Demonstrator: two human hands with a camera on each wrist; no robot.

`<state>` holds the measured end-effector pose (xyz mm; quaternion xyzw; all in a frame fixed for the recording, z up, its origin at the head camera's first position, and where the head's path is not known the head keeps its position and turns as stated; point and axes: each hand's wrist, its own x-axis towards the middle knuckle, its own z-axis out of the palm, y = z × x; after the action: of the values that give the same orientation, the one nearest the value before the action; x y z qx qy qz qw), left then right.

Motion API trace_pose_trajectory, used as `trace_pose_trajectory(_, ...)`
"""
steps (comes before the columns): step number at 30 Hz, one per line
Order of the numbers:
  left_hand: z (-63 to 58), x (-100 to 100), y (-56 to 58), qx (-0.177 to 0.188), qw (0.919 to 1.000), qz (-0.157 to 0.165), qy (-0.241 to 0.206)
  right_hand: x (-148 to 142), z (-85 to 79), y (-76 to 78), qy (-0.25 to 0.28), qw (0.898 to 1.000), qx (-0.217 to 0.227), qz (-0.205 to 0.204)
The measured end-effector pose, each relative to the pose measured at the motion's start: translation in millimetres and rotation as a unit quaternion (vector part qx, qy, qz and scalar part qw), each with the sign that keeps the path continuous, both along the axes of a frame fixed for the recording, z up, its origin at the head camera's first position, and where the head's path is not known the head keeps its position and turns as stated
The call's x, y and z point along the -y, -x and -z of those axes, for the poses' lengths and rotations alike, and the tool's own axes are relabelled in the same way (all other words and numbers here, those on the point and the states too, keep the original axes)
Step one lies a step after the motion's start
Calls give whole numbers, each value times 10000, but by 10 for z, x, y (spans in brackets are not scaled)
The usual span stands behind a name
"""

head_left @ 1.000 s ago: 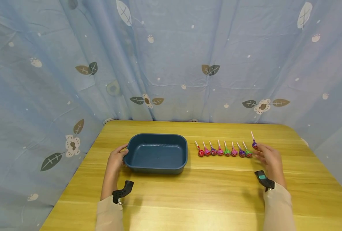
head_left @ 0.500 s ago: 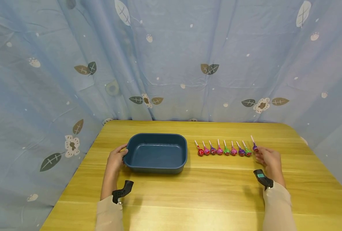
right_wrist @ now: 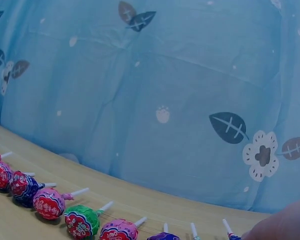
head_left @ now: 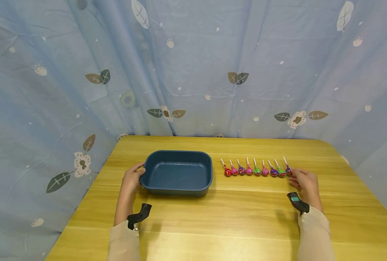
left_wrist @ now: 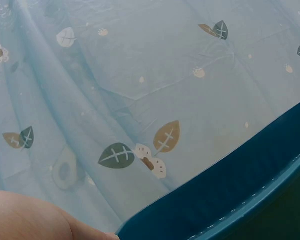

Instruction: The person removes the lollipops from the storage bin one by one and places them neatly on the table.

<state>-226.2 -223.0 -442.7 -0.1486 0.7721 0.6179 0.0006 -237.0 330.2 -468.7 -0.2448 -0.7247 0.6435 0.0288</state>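
My left hand [head_left: 130, 180] grips the left end of a dark blue plastic basin [head_left: 177, 190], with the thumb at its rim; the fingers under the outer wall are mostly hidden. In the left wrist view, the thumb [left_wrist: 35, 220] meets the basin's edge [left_wrist: 230, 170]. My right hand [head_left: 305, 183] pinches the wrapped head of a purple lollipop [head_left: 288, 169] at the right end of a row. Its white stick points toward the back. Left of it lie a green lollipop [head_left: 281, 173], another purple lollipop [head_left: 273, 172] and several more, ending with a red lollipop [head_left: 227, 172].
The wooden table [head_left: 232, 224] extends in front of the basin and the row. A blue patterned curtain [head_left: 200, 72] hangs behind the table's back edge and along both sides. Dark wrist mounts sit on both sleeves.
My right hand has lowered the purple lollipop from above the table to the row's right end, beside the green one. The left hand and basin have stayed in place.
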Motion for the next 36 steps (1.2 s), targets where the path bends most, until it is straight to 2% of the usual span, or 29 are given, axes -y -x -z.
trace_pose_trajectory(17, -5, -12, 2, 3, 10000, -15, -16, 16, 14, 17, -114, 9999, 92, 23)
trace_pose_trajectory(29, 1, -29, 22, -11, 10000, 35, 4, 6, 12, -26, -241, 9997, 29, 14)
trace_pose_trajectory(34, -3, -36, 19, 95, 9999, 34, 88, 42, 37, -30, -373, 9993, 47, 13)
trace_pose_trajectory(36, 2, -17, 11, 137, 9995, 102, 255, 49, 51, -9, -408, 9991, 106, -9)
